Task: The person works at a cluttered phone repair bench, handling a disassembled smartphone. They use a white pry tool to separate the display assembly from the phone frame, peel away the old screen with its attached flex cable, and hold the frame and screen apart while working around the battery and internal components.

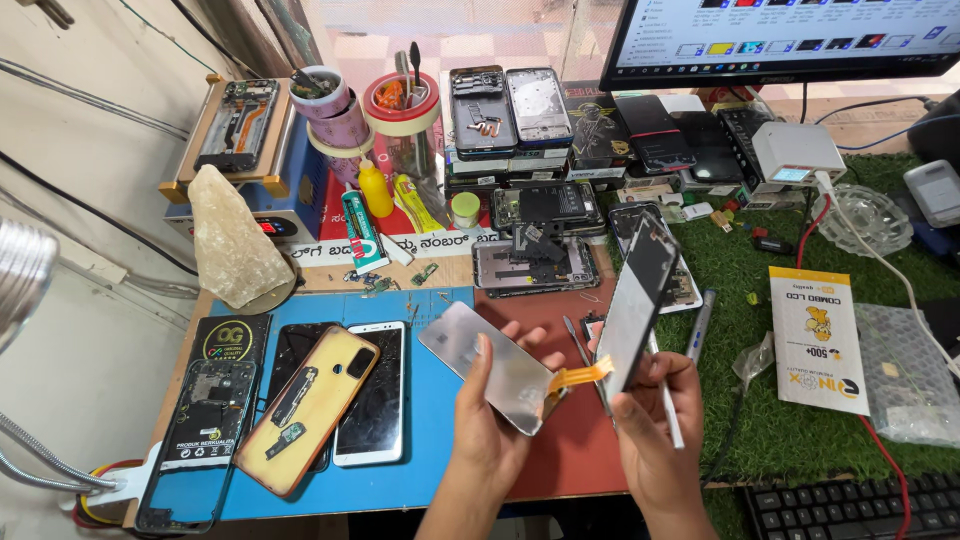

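Far left: pale rough rock [232, 240] standing at the back of the blue mat [420, 460], black phone frame [195, 430] lying at the mat's left edge.
On the mat: phone with a tan back cover [310, 405] lying tilted across a white-edged phone [375, 395] with a cracked screen.
Left hand [490, 420]: raised over the join of the blue mat and red mat [570, 450], thumb on top and fingers beneath, pinching a silver metal plate [485, 365] held nearly flat.
Between the hands: orange ribbon cable [580, 375] running from the plate's right end to the screen.
Right hand [655, 410]: fingers curled round the lower edge of a dark phone screen [635, 300], gripping it upright and tilted, just right of the plate.
Behind the hands: opened phones [530, 265] lying at the back of the red mat.
Right: green turf [760, 420] with a white and yellow box [818, 340] lying on it, keyboard [850, 505] at the lower edge.
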